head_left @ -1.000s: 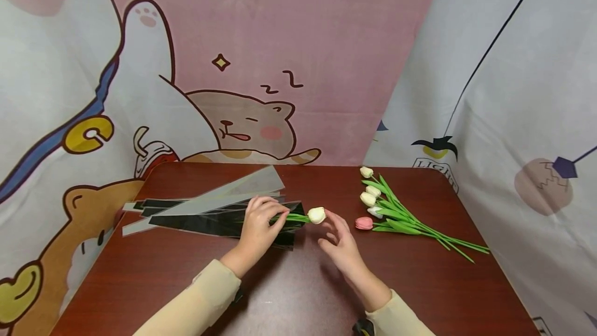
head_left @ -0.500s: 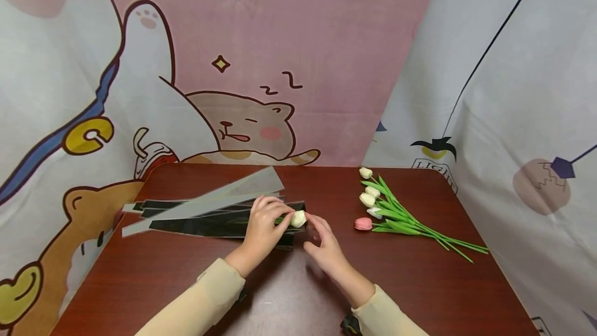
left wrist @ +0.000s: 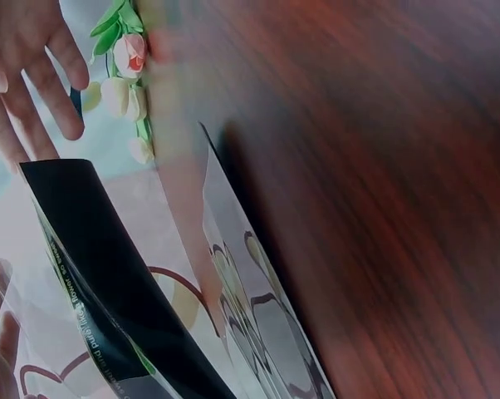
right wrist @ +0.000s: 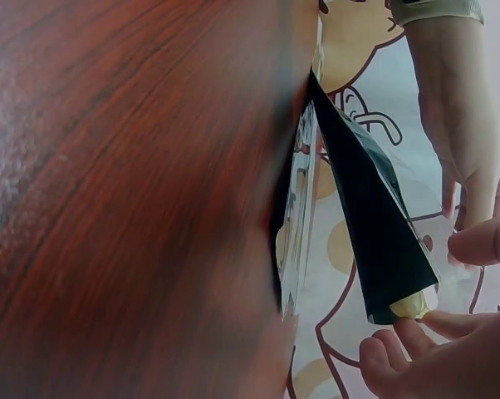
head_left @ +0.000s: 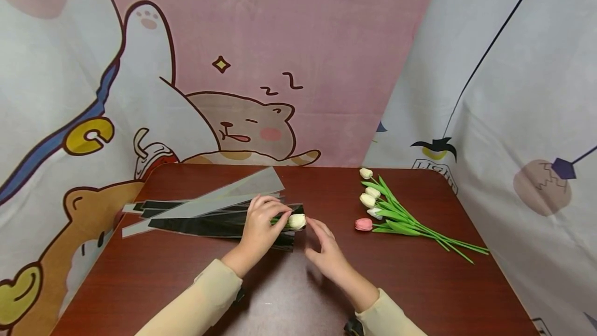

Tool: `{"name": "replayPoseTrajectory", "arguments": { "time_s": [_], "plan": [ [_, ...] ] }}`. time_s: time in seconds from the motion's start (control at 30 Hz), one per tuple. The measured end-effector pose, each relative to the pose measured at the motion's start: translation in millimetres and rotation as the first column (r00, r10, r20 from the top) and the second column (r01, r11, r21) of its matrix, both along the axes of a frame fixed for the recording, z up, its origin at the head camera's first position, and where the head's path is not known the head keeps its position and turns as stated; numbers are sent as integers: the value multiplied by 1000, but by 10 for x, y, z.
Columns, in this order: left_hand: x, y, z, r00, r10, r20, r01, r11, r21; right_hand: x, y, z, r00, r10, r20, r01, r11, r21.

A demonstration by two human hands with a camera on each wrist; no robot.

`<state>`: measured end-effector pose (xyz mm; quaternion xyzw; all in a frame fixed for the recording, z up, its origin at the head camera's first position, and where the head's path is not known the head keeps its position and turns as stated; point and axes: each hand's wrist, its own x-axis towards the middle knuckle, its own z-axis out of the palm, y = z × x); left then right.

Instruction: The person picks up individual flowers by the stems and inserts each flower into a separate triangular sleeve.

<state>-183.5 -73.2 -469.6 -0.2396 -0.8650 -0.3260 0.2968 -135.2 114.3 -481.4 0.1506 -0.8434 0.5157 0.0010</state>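
A white tulip (head_left: 297,221) lies inside a black flower sleeve (head_left: 205,226) with a clear front, its bloom at the sleeve's right-hand mouth. My left hand (head_left: 262,223) pinches the sleeve's clear upper edge between thumb and forefinger, just left of the bloom. Most of the stem is hidden under that hand and in the sleeve. My right hand (head_left: 328,253) has its fingers extended at the bloom's tip. In the right wrist view, fingertips of the right hand (right wrist: 449,357) touch the yellowish-white bloom (right wrist: 412,305) at the end of the raised black sleeve (right wrist: 370,216).
More sleeves lie stacked underneath, with a greyish clear strip (head_left: 233,190) slanting across them. Right of my hands, several white tulips (head_left: 368,199) and a pink one (head_left: 364,224) lie on the brown table (head_left: 420,284). A printed cloth (head_left: 345,66) hangs behind the table.
The tulip has slid left, its green stem going into the sleeve until mostly the bloom shows. My right hand has moved left with it. The left hand has kept about the same place.
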Motion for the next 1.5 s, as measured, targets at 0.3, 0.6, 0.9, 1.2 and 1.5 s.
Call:
{"name": "replayPoseTrajectory", "arguments": {
  "time_s": [0.3, 0.6, 0.9, 1.2, 1.5],
  "plan": [
    [0, 90, 7, 999, -39, -37, 38, 999, -18, -61, -112, 2, 1000, -15, 11, 15, 999, 47],
    [-20, 78, -6, 999, -31, -39, 29, 999, -33, -101, -98, -34, 998, -65, 28, 64, 997, 35],
    [-39, 59, 17, 999, -14, -47, 14, 1000, -16, -126, -17, -93, 959, -281, 44, 285, 949, -137],
    [-21, 83, 24, 999, -22, -33, 22, 1000, -21, -128, -38, -139, 940, -147, 309, 172, 983, -57],
    [7, 126, 21, 997, -52, -50, 51, 998, -27, -187, -121, -187, 913, -154, 377, 235, 955, -179]
  ]
}}
